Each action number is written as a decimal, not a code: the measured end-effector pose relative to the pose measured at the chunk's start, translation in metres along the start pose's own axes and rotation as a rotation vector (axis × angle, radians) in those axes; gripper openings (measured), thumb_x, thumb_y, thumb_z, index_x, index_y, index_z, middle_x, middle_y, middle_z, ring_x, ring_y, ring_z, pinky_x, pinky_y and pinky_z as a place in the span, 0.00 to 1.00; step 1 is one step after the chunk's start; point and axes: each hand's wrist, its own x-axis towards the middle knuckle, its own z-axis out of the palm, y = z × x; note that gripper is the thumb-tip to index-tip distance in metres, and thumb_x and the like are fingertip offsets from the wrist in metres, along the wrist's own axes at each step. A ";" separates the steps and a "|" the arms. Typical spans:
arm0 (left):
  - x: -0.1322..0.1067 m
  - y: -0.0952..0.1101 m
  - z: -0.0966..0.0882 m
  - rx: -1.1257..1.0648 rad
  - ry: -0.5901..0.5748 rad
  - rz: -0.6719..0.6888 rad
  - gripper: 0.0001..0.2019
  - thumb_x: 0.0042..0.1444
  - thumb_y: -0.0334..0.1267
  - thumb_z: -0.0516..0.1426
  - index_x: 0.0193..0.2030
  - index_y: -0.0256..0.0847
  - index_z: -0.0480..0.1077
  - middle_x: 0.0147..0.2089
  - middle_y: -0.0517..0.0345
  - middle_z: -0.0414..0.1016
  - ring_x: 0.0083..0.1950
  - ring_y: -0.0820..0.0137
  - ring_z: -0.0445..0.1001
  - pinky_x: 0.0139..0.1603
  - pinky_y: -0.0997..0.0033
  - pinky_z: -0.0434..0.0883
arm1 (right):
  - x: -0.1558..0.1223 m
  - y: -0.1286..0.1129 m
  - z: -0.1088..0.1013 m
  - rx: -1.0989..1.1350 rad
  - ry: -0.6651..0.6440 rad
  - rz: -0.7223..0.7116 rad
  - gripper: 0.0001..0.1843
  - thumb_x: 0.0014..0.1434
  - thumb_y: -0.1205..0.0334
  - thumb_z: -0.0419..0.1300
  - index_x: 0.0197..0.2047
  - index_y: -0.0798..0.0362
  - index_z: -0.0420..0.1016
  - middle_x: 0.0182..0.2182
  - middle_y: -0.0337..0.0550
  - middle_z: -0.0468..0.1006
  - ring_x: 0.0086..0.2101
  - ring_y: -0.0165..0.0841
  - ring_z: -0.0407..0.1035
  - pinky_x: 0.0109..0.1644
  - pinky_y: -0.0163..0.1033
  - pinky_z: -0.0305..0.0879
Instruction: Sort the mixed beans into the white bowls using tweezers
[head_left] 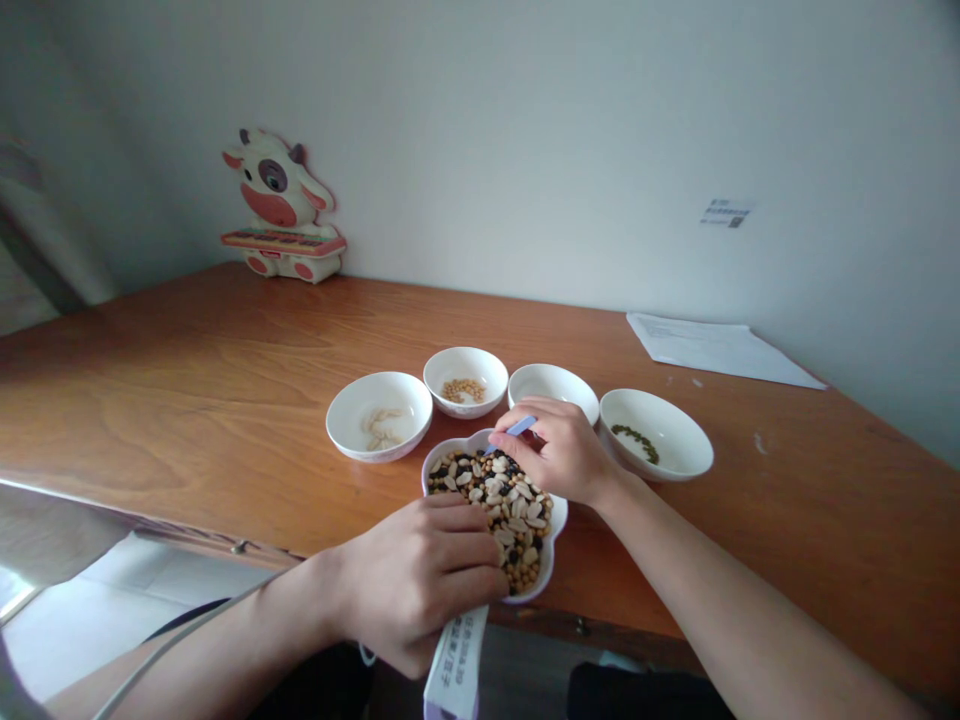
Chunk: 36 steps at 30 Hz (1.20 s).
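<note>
Hands over a flower-shaped white dish (pixel 561 515) of mixed beans (pixel 487 500): right hand (pixel 551 455) pinching pale blue tweezers (pixel 520 427) above the pile, left hand (pixel 420 585) clenched around the near rim (paper strip (pixel 455 665) just below), white bowls (pixel 337 425) of sorted seeds beyond, on the wooden worktop (pixel 187 400).

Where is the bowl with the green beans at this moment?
In the head view, the white bowl with green beans sits on the wooden table at the far right of the bowls, just right of the person's right hand.
</note>
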 end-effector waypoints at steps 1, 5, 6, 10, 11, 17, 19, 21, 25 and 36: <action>0.000 0.000 0.000 -0.003 0.003 0.004 0.10 0.52 0.31 0.54 0.42 0.35 0.69 0.33 0.49 0.74 0.34 0.60 0.68 0.32 0.60 0.66 | 0.000 0.000 0.000 0.002 -0.002 0.002 0.07 0.62 0.65 0.61 0.30 0.52 0.75 0.27 0.42 0.80 0.28 0.32 0.71 0.33 0.38 0.65; 0.000 -0.001 0.000 -0.003 0.000 0.001 0.12 0.53 0.32 0.54 0.44 0.34 0.69 0.33 0.49 0.74 0.33 0.60 0.69 0.31 0.60 0.66 | 0.001 -0.002 -0.001 -0.010 -0.015 0.003 0.08 0.62 0.63 0.61 0.30 0.52 0.75 0.27 0.42 0.80 0.28 0.32 0.71 0.33 0.38 0.65; 0.001 -0.001 0.000 0.000 0.002 -0.001 0.12 0.53 0.32 0.54 0.44 0.34 0.69 0.34 0.49 0.74 0.33 0.60 0.69 0.31 0.60 0.65 | 0.001 -0.002 -0.001 -0.016 -0.019 0.003 0.08 0.62 0.63 0.61 0.30 0.52 0.75 0.27 0.41 0.80 0.28 0.33 0.71 0.33 0.38 0.65; 0.002 0.000 0.000 -0.008 0.012 0.002 0.11 0.54 0.32 0.53 0.43 0.33 0.70 0.33 0.48 0.75 0.32 0.61 0.68 0.30 0.60 0.63 | 0.001 -0.002 0.000 -0.033 -0.031 0.008 0.08 0.63 0.63 0.61 0.31 0.52 0.76 0.27 0.41 0.81 0.29 0.33 0.71 0.34 0.39 0.65; 0.002 0.000 0.000 -0.012 0.010 -0.001 0.11 0.54 0.32 0.53 0.43 0.33 0.70 0.33 0.48 0.75 0.32 0.61 0.68 0.30 0.60 0.64 | 0.001 -0.001 0.001 -0.033 -0.031 0.009 0.08 0.63 0.63 0.61 0.31 0.53 0.76 0.28 0.41 0.81 0.29 0.33 0.72 0.35 0.39 0.65; 0.000 0.000 0.000 -0.040 -0.001 -0.023 0.11 0.55 0.32 0.53 0.44 0.33 0.70 0.35 0.48 0.76 0.34 0.60 0.71 0.33 0.59 0.66 | 0.000 0.000 0.002 -0.028 -0.016 0.016 0.08 0.62 0.62 0.62 0.31 0.53 0.76 0.28 0.42 0.82 0.29 0.34 0.73 0.35 0.39 0.65; 0.000 0.000 0.000 -0.041 0.003 -0.015 0.11 0.55 0.32 0.53 0.44 0.33 0.70 0.35 0.48 0.76 0.34 0.60 0.71 0.33 0.59 0.66 | -0.001 0.000 0.002 -0.027 -0.008 0.021 0.08 0.62 0.62 0.62 0.30 0.53 0.76 0.28 0.42 0.82 0.29 0.34 0.73 0.34 0.39 0.65; 0.001 0.001 -0.001 -0.039 0.013 -0.014 0.10 0.55 0.32 0.53 0.43 0.33 0.70 0.35 0.48 0.77 0.33 0.60 0.70 0.33 0.59 0.66 | -0.001 -0.001 0.002 -0.022 0.001 0.026 0.08 0.62 0.63 0.62 0.30 0.53 0.76 0.28 0.42 0.82 0.29 0.33 0.73 0.34 0.39 0.66; 0.002 0.002 -0.001 -0.042 0.014 -0.025 0.10 0.56 0.32 0.53 0.44 0.33 0.70 0.35 0.48 0.77 0.34 0.60 0.71 0.32 0.59 0.66 | 0.000 -0.002 0.000 -0.022 0.033 0.013 0.08 0.61 0.64 0.62 0.30 0.53 0.76 0.27 0.41 0.81 0.28 0.32 0.73 0.34 0.38 0.66; 0.001 0.001 0.000 -0.030 0.013 -0.011 0.10 0.57 0.32 0.52 0.44 0.34 0.69 0.34 0.49 0.77 0.33 0.61 0.70 0.31 0.60 0.66 | 0.006 0.006 -0.017 0.029 0.210 -0.124 0.08 0.61 0.67 0.61 0.29 0.53 0.75 0.25 0.41 0.79 0.25 0.31 0.70 0.30 0.37 0.65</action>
